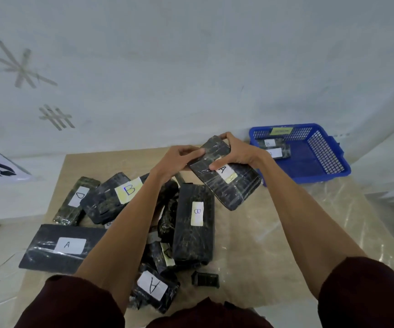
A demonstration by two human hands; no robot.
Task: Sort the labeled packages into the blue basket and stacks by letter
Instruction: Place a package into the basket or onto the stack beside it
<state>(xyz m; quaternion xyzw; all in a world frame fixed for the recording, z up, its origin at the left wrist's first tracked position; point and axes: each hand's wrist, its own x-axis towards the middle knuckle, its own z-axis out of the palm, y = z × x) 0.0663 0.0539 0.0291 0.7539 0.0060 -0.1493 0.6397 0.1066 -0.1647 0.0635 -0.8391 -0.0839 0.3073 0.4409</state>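
Dark maroon sleeves (73, 301) fill the bottom edge, with bare forearms reaching forward over a tan board (250, 233). On the board's left lie a flat black package marked A (65, 247), a narrow one marked D (76, 200) and one with a yellow B label (110, 197). Further right, a heap includes a long package marked B (194, 223). Above the heap, both hands hold a black package marked A (231, 183) off the board. The left hand (181, 159) pinches its left edge and the right hand (236, 152) curls around its far end. At far right, the blue basket (321, 178) holds two labelled packages (274, 147).
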